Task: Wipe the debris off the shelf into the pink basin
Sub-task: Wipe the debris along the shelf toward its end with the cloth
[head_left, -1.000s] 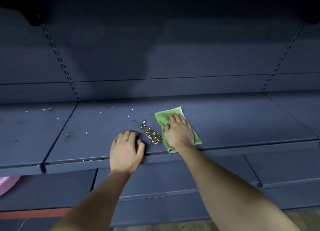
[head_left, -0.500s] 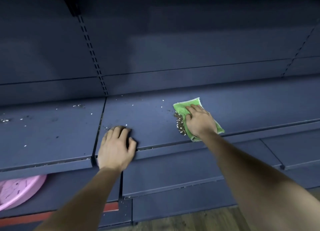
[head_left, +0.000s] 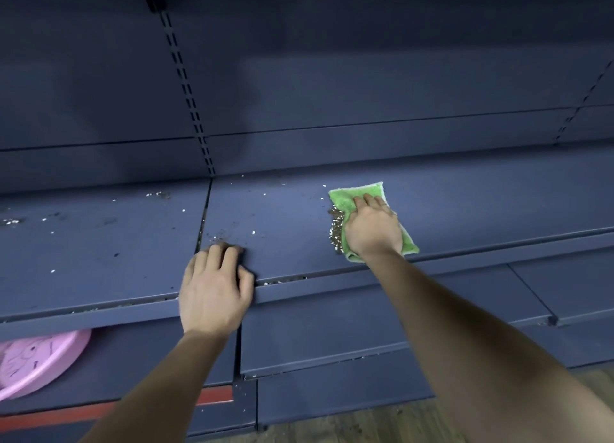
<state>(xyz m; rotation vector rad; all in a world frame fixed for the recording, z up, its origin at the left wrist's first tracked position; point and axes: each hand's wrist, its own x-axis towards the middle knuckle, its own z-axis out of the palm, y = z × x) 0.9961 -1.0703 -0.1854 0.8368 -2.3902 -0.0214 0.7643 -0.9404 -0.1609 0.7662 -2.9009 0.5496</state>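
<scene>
R hand point(head_left: 372, 231) lies flat, palm down, fingers spread open on the cloth point(head_left: 345, 202), pressing it to the shelf point(head_left: 465, 210); not gripping it. Cloth is green, oblong, long axis running from far-left to near-right, near end at the shelf's front lip. A ridge of debris point(head_left: 336, 231) (pale and brown bits) is piled along the cloth's left edge, touching it, just left of the hand. More specks point(head_left: 217, 235) are scattered further left, incl. some by the seam between shelf panels and on the left panel. L hand point(head_left: 214, 288) rests over the shelf's front edge near that seam, fingers loosely curled on top, thumb to the right, holding nothing. Basin point(head_left: 50, 356), pink, sits on a lower shelf at far left, partly hidden under the top shelf, well apart from the debris.
</scene>
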